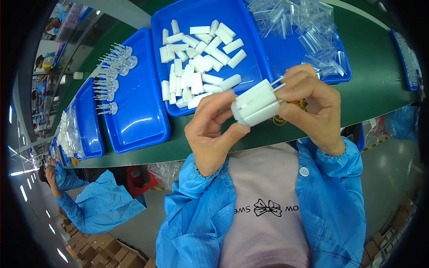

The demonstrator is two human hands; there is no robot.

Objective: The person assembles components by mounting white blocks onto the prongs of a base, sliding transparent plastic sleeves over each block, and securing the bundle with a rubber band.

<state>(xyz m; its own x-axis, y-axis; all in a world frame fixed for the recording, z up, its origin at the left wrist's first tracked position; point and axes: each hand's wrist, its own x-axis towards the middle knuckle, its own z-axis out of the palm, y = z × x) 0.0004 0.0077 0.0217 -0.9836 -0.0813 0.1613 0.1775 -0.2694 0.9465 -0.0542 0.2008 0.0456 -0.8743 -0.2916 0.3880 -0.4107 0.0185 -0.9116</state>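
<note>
Between both hands, in front of my chest, is a bundle of white blocks (257,103) around a thin pale rod, with a whitish cap on its left end. My left hand (208,129) grips the capped end between thumb and fingers. At the other end, my right hand (313,100) pinches the bundle by the rod and a block's edge. The bundle tilts up to the right. Just beyond it, a blue tray (250,40) carries many loose white blocks (196,67), several standing on end.
A blue tray (140,127) at left holds clear pronged pieces (117,60). The far right tray (286,58) has clear plastic sleeves (308,27). Yellow rubber bands (279,120) lie on the green table (371,85) behind my right hand. A co-worker in blue (100,203) sits at left.
</note>
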